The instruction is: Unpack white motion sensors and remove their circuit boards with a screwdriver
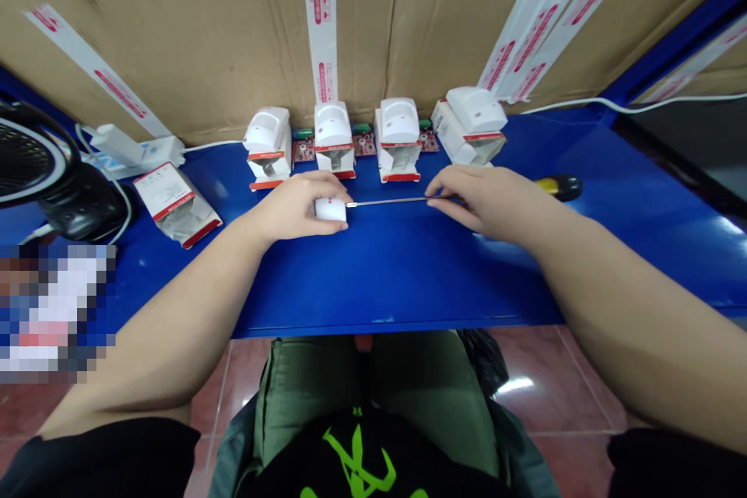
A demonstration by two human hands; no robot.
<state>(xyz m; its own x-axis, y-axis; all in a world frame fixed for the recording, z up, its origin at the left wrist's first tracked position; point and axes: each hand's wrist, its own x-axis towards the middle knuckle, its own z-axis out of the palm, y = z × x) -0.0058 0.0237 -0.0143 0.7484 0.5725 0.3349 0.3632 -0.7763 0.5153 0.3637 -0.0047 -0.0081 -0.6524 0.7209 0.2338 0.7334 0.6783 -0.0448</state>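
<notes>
My left hand is closed over a small white plastic device resting on the blue table. My right hand grips a screwdriver with a yellow and black handle. Its thin metal shaft lies level and its tip meets the right side of the white device. Behind my hands stands a row of several white sensor units on small red and white boxes, with red circuit boards between them.
A cardboard wall with white and red tape backs the table. At left are a black fan, a white power adapter and an open box lying flat. A white cable runs at the right rear.
</notes>
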